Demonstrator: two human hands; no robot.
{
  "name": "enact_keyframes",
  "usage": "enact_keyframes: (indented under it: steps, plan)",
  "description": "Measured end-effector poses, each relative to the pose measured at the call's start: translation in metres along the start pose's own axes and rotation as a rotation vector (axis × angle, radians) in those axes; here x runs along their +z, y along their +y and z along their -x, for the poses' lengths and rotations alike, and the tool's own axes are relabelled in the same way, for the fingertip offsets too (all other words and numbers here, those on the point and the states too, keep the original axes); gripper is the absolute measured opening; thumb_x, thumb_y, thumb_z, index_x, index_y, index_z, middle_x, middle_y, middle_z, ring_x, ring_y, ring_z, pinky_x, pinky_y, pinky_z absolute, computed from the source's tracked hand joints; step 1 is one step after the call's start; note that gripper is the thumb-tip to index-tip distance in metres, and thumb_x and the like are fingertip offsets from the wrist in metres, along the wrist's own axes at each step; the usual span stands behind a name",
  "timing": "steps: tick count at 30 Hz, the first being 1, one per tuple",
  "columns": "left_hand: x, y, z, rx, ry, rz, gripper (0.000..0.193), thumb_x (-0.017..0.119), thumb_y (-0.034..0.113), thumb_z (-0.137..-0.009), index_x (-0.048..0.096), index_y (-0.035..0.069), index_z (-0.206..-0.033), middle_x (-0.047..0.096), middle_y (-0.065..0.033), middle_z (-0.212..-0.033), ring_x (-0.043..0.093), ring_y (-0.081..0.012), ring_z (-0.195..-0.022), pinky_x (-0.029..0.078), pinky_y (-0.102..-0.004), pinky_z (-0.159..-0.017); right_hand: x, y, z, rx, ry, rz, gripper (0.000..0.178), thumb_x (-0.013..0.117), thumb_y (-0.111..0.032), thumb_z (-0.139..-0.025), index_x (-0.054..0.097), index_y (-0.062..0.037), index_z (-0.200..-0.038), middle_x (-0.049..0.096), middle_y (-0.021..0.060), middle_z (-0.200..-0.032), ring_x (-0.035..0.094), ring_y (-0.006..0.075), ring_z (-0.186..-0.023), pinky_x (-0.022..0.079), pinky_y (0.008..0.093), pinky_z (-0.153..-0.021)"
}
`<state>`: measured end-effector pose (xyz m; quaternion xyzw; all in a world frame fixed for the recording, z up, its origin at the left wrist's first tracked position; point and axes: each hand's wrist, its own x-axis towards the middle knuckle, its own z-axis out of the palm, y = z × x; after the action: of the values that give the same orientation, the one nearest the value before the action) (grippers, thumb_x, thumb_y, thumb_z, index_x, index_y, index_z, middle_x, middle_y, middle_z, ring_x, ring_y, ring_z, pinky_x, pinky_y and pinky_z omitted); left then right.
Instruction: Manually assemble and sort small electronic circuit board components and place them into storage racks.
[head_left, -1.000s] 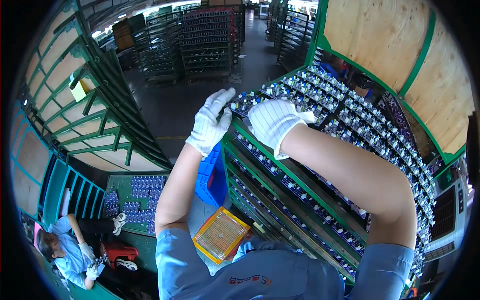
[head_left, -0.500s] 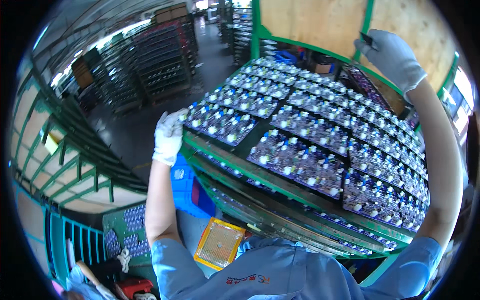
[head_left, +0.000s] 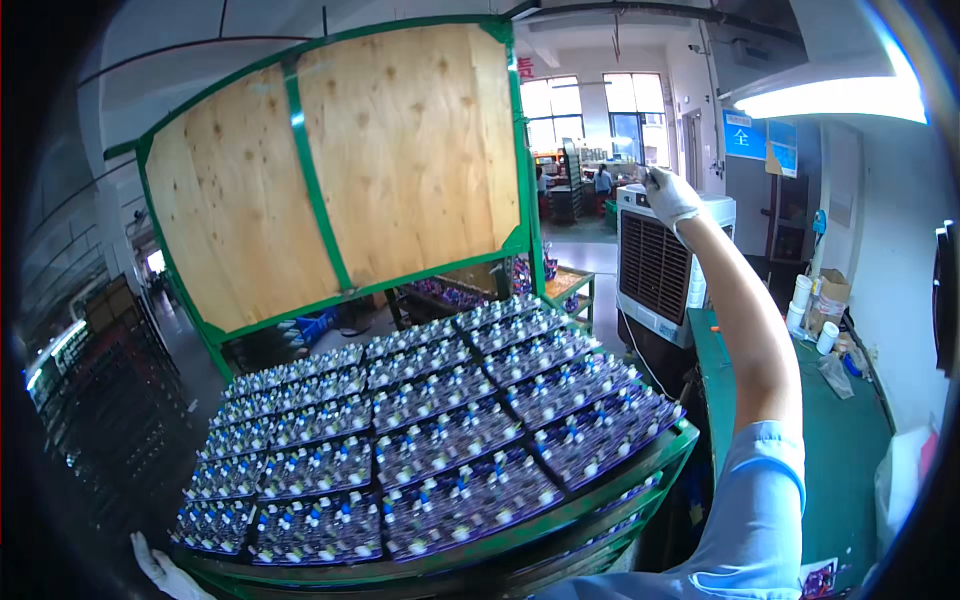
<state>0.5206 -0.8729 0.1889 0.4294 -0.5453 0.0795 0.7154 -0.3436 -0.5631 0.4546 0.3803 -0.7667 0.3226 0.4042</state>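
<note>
My left hand (head_left: 172,577), in a white glove, is at the lower left beside the near corner of the top tray. Its visible fingers are stretched out, and part of the hand is cut off by the dark rim. Rows of purple circuit boards (head_left: 465,500) with white and blue connectors cover the tray, whose green edge (head_left: 600,505) faces me. My right hand (head_left: 672,196), also gloved in white, is raised to the right, well away from the boards. Its fingers are curled closed around a small dark thing too small to name.
Behind the boards stands a plywood panel (head_left: 410,160) in a green frame. More trays are stacked underneath. An air cooler (head_left: 655,265) stands at the right, beside a green bench (head_left: 810,430) with white bottles (head_left: 827,337). Dark racks (head_left: 110,400) stand at the left.
My view has swung to the right and up, bringing in the cooler and bench. My right hand stays raised and closed. My left hand now shows lower, with fingers stretched at the tray corner.
</note>
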Motion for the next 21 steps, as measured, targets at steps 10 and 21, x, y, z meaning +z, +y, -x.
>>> enact_keyframes:
  steps: [10, 21]
  plan:
    - [0.024, 0.294, 0.046, 0.146, -0.066, -0.045, 0.032, 0.036, 0.003, -0.095, 0.046, -0.001, -0.124, 0.045, -0.0123, -0.132, 0.042, -0.0202, -0.123, 0.029, -0.0308, -0.104, 0.082, 0.025, -0.067, 0.054, -0.084, -0.527, 0.046, 0.063, -0.035, -0.078, 0.059, -0.0011, -0.110, 0.063, 0.0197, -0.104, 0.059, 0.0322, -0.100, 0.045, 0.0353, -0.086]
    - [-0.078, 0.484, 0.130, 0.073, -0.339, -0.313, 0.025, 0.043, -0.003, -0.089, 0.050, 0.001, -0.112, 0.050, -0.0117, -0.116, 0.049, -0.0198, -0.108, 0.038, -0.0310, -0.095, 0.201, -0.020, -0.174, 0.114, 0.058, -1.016, 0.054, 0.065, -0.035, -0.076, 0.054, 0.0004, -0.115, 0.063, 0.0218, -0.103, 0.060, 0.0334, -0.097, 0.044, 0.0387, -0.085]
